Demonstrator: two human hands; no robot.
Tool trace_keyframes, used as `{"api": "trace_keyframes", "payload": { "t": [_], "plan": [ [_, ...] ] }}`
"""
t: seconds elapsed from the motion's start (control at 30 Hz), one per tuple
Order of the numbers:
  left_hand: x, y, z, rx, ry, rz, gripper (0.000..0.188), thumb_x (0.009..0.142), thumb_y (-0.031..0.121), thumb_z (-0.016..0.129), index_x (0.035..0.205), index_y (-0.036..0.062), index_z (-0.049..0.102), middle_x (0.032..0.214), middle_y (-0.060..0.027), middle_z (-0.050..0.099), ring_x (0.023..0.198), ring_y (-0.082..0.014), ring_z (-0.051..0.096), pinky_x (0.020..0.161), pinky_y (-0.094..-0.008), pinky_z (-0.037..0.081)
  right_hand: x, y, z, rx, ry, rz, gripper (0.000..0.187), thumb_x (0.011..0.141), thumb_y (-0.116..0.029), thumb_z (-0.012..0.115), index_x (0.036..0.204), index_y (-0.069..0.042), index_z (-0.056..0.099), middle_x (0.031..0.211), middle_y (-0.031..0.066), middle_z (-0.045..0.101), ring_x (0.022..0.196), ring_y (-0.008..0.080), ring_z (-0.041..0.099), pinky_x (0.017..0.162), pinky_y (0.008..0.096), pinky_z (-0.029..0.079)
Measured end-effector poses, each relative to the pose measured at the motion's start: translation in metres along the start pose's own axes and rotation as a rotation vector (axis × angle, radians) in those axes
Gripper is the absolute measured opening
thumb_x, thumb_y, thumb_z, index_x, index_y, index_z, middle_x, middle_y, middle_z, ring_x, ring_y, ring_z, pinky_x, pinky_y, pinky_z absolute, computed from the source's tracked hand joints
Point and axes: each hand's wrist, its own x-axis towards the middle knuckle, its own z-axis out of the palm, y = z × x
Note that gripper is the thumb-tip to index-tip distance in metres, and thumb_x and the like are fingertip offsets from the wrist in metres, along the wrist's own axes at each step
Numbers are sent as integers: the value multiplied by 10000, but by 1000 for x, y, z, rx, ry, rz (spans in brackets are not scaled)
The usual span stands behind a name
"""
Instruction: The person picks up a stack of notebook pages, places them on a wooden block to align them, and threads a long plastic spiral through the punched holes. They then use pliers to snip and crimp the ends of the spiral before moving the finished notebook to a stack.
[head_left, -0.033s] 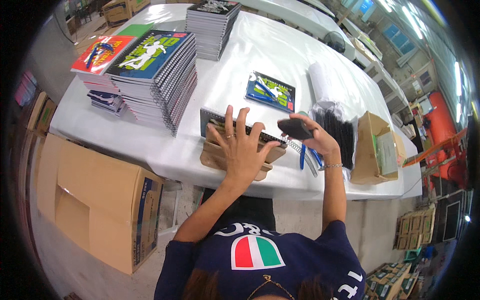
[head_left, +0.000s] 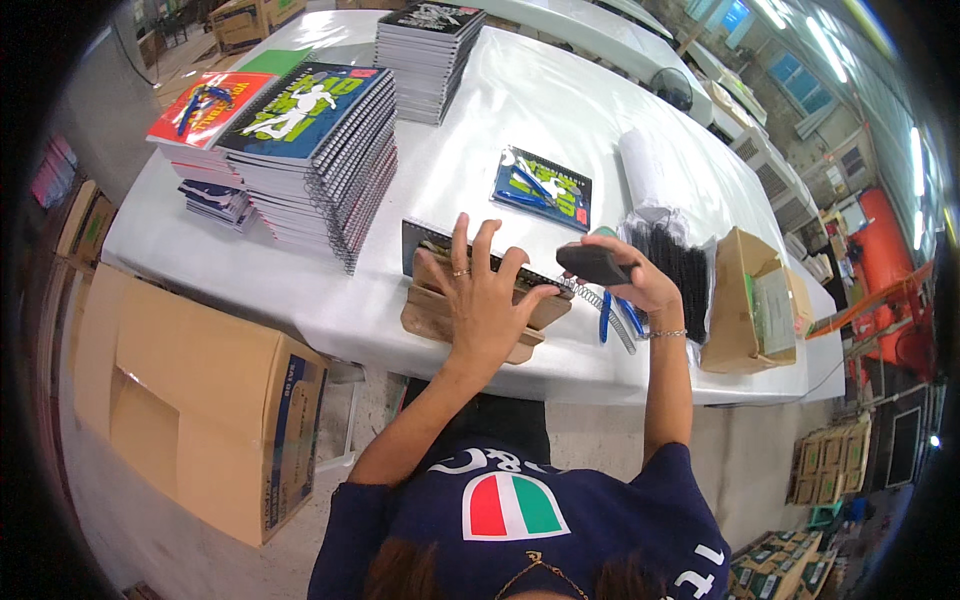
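Blue tops a notebook stack (head_left: 300,130) near the left edge of the table (head_left: 430,180); by its front edge my left hand (head_left: 485,290), fingers wide, touches a book (head_left: 418,242) at a wooden stand (head_left: 430,315); my right hand (head_left: 648,282) clasps a black object (head_left: 592,265).

Lettering marks the notebook covers (head_left: 300,108), cardboard box (head_left: 215,385) and navy shirt (head_left: 600,525).

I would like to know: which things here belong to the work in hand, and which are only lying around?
Likely in the work:
notebook at the left hand
wooden stand
black object in the right hand
wire coil
blue-handled tool

Seemingly just lying around:
large cardboard box on the floor
fan beyond the table
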Motion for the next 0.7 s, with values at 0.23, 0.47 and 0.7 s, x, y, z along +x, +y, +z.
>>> {"api": "trace_keyframes", "payload": {
  "t": [0.23, 0.47, 0.7],
  "plan": [
    [0, -22, 2, -61, -28, 43, 388, 653, 355, 829, 903, 126, 643, 1051, -19, 593, 1180, -290, 457, 1022, -694, 200, 21, -26, 30, -526, -45, 131, 593, 789, -356, 757, 1282, -57, 620, 1244, 111, 621, 1159, 217, 556, 1029, 352, 408],
    [17, -9, -6, -47, -60, 72, 373, 652, 371, 823, 882, 123, 665, 1024, -19, 617, 1133, -263, 478, 1005, -578, 244, 13, -23, 31, -703, 110, 61, 476, 868, -282, 697, 1275, -47, 617, 1290, 114, 598, 1130, 185, 564, 924, 322, 489],
    [15, -15, -7, -130, -117, 120, 358, 660, 384, 820, 857, 127, 668, 971, -2, 616, 1109, -259, 499, 1006, -684, 198, -1, -25, 37, -623, 150, 109, 462, 840, -319, 717, 1236, -90, 656, 1164, 105, 666, 1035, 176, 603, 869, 326, 502]
  ]
}}
